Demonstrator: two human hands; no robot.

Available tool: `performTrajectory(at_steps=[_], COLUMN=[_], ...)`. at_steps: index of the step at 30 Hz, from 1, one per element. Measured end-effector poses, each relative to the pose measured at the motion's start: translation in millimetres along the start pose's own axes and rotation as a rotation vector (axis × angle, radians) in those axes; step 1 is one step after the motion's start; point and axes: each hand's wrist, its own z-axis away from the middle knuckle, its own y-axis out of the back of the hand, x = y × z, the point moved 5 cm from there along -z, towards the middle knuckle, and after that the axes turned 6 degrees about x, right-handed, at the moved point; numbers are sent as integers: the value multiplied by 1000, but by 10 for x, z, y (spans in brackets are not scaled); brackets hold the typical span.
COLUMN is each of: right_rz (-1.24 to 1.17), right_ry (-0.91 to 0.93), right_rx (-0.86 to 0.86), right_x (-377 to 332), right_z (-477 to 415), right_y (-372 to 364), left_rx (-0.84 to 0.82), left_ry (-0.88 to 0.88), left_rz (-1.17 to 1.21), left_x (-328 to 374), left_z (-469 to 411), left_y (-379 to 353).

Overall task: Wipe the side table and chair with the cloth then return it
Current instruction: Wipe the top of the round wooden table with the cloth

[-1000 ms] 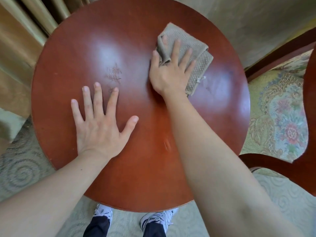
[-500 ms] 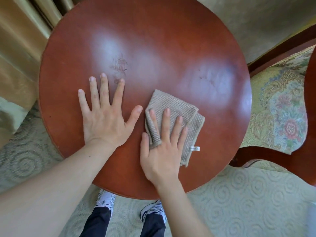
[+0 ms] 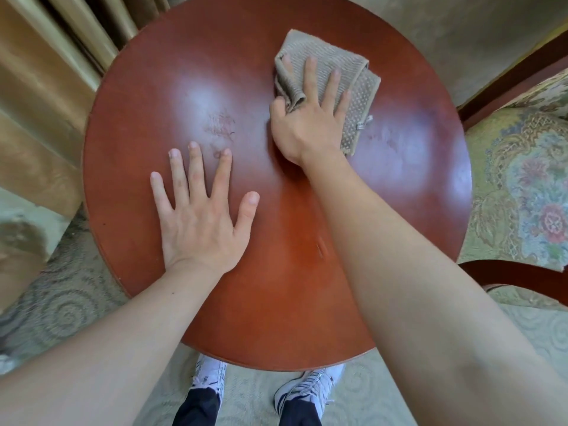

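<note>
- While the right hand [image 3: 307, 118] presses the folded beige cloth [image 3: 347, 87] flat against the far part of the round wooden counter [image 3: 276, 302], its fingers are spread over the fabric and the thumb pinches a fold, most likely so the cloth travels with the hand instead of bunching.
- Spread wide and holding nothing, the left hand [image 3: 199, 216] lies palm-down on the near left of the counter, apparently to steady the light side table and take some body weight as the person leans over.
- Between the two hands, a scuffed, scratchy patch [image 3: 221, 127] shows on the glossy surface, just beyond the left fingertips; the cloth sits to its right, not on it.
- A faint smear [image 3: 387, 139] lies just right of the cloth, so that area probably needs a pass too.
- To the right stands the upholstered chair [image 3: 522, 179], with a floral seat and dark wooden arm, untouched by either hand; judging by that, the table stage is under way, with the chair and returning the cloth left to do.
</note>
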Motion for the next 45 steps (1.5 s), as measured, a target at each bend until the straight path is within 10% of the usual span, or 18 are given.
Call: performTrajectory(at_steps=[13, 25, 33, 45], right_rz=[96, 2, -89, -348], right_ry=[660, 98, -371, -84], right_rx=[-168, -10, 88, -71], right_x=[306, 296, 1333, 320], right_z=[1677, 110, 912, 2349], right_y=[80, 101, 332, 90], left_rx=[-5, 22, 41, 46], left_ry=[-15, 3, 1, -8], left_rz=[2, 31, 27, 53], left_x=[10, -62, -48, -71], left_z=[26, 6, 14, 78], left_y=[-23, -16, -21, 7])
